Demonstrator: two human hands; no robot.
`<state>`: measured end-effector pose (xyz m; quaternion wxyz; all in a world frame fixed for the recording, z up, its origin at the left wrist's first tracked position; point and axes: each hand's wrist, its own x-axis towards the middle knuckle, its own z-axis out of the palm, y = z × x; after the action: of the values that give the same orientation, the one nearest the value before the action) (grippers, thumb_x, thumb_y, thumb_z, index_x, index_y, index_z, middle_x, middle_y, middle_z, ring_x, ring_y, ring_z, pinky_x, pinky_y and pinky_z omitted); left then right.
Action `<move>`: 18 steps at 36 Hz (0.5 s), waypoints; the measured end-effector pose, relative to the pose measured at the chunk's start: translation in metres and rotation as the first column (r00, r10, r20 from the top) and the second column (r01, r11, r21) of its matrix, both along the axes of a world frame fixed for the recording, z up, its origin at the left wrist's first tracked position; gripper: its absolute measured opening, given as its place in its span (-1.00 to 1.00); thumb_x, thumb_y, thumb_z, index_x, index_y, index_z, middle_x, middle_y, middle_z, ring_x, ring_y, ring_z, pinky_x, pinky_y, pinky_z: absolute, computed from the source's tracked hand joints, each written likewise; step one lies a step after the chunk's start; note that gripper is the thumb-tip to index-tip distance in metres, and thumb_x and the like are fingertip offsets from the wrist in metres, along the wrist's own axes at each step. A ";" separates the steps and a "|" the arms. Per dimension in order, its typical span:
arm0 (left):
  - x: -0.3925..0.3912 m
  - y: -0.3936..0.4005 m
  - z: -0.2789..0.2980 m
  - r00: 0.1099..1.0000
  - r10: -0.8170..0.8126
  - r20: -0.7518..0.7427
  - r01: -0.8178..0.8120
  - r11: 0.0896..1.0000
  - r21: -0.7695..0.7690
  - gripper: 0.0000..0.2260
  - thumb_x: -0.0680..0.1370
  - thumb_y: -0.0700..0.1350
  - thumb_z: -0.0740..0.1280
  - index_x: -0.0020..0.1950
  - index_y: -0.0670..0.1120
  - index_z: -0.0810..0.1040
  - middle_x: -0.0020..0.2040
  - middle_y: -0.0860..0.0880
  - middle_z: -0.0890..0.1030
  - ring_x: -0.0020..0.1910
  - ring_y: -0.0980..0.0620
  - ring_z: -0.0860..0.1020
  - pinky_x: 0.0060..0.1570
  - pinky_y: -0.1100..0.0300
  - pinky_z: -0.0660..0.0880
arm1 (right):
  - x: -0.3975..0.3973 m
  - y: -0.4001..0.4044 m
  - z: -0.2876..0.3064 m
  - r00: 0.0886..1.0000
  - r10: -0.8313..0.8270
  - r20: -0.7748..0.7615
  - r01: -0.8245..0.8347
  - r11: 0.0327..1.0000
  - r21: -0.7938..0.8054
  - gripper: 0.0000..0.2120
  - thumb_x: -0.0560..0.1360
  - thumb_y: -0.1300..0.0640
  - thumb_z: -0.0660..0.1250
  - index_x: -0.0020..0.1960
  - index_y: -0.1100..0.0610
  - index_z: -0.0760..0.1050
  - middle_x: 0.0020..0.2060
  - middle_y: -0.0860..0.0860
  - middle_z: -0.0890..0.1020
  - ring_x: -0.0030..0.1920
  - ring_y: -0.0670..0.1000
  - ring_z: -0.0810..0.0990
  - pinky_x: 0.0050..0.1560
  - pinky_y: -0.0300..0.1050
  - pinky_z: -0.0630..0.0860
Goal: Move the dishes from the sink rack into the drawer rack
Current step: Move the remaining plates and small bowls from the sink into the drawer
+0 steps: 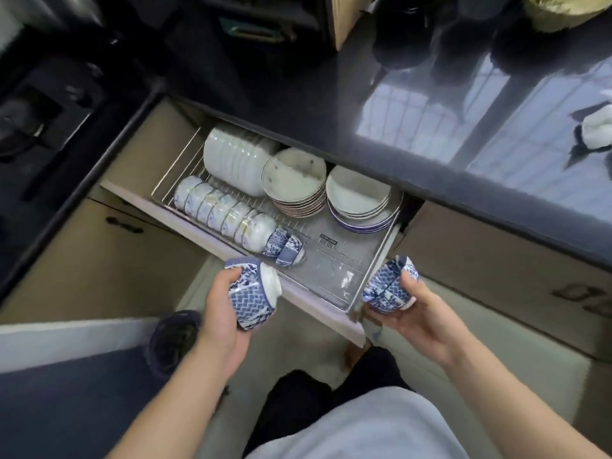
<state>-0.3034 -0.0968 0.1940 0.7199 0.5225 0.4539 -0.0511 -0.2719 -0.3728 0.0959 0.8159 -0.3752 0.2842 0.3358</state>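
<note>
The drawer rack (344,256) is pulled open under the dark counter. My left hand (220,303) grips a blue-and-white patterned cup (253,296) just in front of the drawer's front edge. At the drawer's front right corner my right hand (419,314) grips stacked blue-and-white cups (389,283). Two more blue-patterned cups (284,248) lie on their sides in the rack, at the end of a row of white bowls (218,208). Behind them stand white plates (235,157) on edge, a stack of rimmed plates (294,180) and a stack of shallow dishes (359,200).
A glossy dark counter (430,104) overhangs the drawer's back. A white cloth (597,130) lies at the counter's right edge. Closed cabinet doors with dark handles (124,225) flank the drawer. A dark slipper (175,339) sits on the floor at left. The rack's front right is bare wire.
</note>
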 end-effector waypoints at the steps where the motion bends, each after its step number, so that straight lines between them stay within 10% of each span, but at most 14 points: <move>1: 0.008 0.009 0.001 1.000 0.000 0.014 0.000 1.000 0.008 -0.78 0.62 0.02 0.21 -0.01 -0.04 0.62 -0.10 -0.10 0.66 -0.15 -0.08 0.59 -0.12 0.00 0.47 | 0.008 0.015 -0.002 1.000 0.026 0.007 -0.026 1.000 0.008 -0.22 0.37 -0.03 0.60 0.45 0.17 0.34 0.21 0.25 0.62 0.13 0.29 0.65 0.10 0.28 0.61; 7: 0.048 0.049 -0.020 0.994 0.090 0.066 -0.084 0.993 -0.078 -0.72 0.60 0.06 0.20 0.09 -0.02 0.65 0.02 -0.11 0.69 -0.01 -0.11 0.59 0.02 -0.08 0.45 | 0.054 0.095 -0.037 0.985 0.175 0.008 -0.174 0.980 -0.093 -0.13 0.27 -0.11 0.68 0.41 0.18 0.38 0.26 0.23 0.62 0.28 0.31 0.60 0.34 0.31 0.47; 13: 0.117 0.099 -0.094 0.980 -0.190 0.065 0.187 0.981 0.043 -0.66 0.58 0.06 0.25 0.29 -0.03 0.58 0.10 -0.09 0.70 0.06 -0.08 0.67 0.01 0.00 0.55 | 0.080 0.147 -0.101 0.956 0.286 -0.064 -0.290 0.892 -0.346 0.19 0.04 -0.36 0.68 0.50 0.01 0.22 0.17 0.06 0.70 0.25 0.16 0.63 0.46 0.28 0.35; 18: 0.173 0.129 -0.149 0.716 -0.683 -0.145 0.661 0.597 0.454 -0.40 0.50 0.16 0.34 0.53 0.21 0.31 0.19 0.11 0.54 0.15 0.07 0.56 0.16 0.05 0.52 | 0.092 0.154 -0.125 0.959 0.277 -0.058 -0.268 0.825 -0.498 0.09 0.07 -0.31 0.65 0.43 0.00 0.23 0.12 0.08 0.71 0.13 0.10 0.70 0.42 0.18 0.44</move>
<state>-0.1305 0.0326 0.0452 0.5059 0.8148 0.2060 -0.1940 -0.1795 -0.2186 -0.0292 0.6365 -0.6133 0.2980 0.3604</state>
